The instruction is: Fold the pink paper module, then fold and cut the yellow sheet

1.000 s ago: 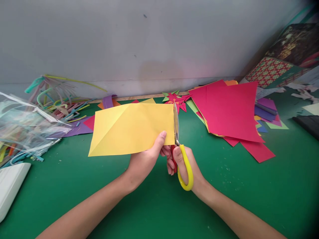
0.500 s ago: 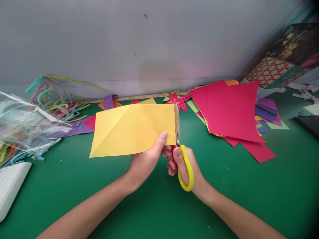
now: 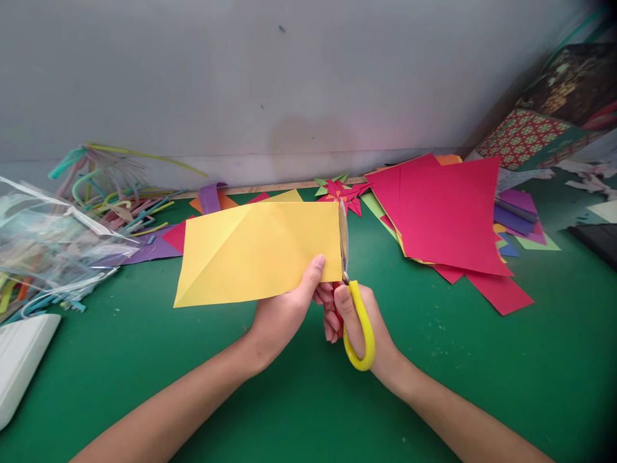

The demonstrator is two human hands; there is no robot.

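Note:
A yellow sheet of paper (image 3: 250, 251) with a diagonal crease at its left side is held up over the green table. My left hand (image 3: 292, 308) pinches its lower edge near the right corner, thumb on top and the other fingers mostly hidden beneath. Through the loops of a pair of scissors (image 3: 364, 328), with yellow and red handles, go the fingers of my right hand (image 3: 369, 321). The blades point away from me, upright along the paper's right edge. Whether the paper lies between the blades I cannot tell.
Red paper sheets (image 3: 443, 212) lie piled at the back right, beside red and green folded paper stars (image 3: 340, 193). Pipe cleaners and a clear plastic bag (image 3: 62, 238) fill the left. A white object (image 3: 26, 366) lies at the left edge, and a patterned box (image 3: 530, 138) stands far right.
Almost nothing differs. The paper and both hands have shifted only very slightly; the scissors stay at the paper's right edge.

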